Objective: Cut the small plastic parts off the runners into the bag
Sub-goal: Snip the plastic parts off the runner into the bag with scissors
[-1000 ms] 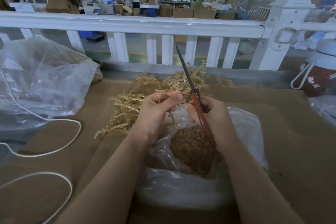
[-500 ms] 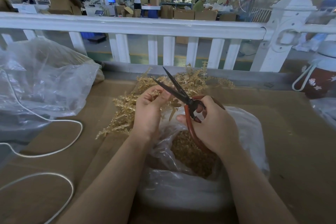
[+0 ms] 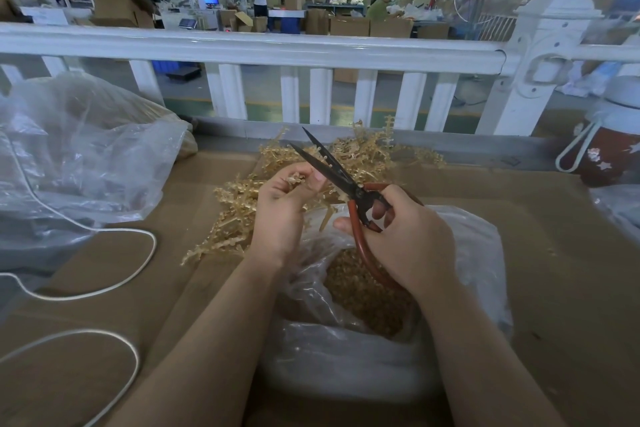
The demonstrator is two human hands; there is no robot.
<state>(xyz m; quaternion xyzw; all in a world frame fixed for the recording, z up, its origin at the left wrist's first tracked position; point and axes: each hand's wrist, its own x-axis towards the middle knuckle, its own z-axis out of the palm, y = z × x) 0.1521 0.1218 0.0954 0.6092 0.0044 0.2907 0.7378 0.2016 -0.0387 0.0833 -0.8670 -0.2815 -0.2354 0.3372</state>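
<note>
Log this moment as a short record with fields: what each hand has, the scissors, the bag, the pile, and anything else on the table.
left hand: pinches a tan runner at the blades
right hand: grip through the red loops of the scissors
scissors blades: open, pointing up and away
bag: clear plastic, open, under both hands, cut parts inside
runner pile: on the cardboard table, behind the bag
other: white cord at left; large clear bag far left; red bottle far right
</note>
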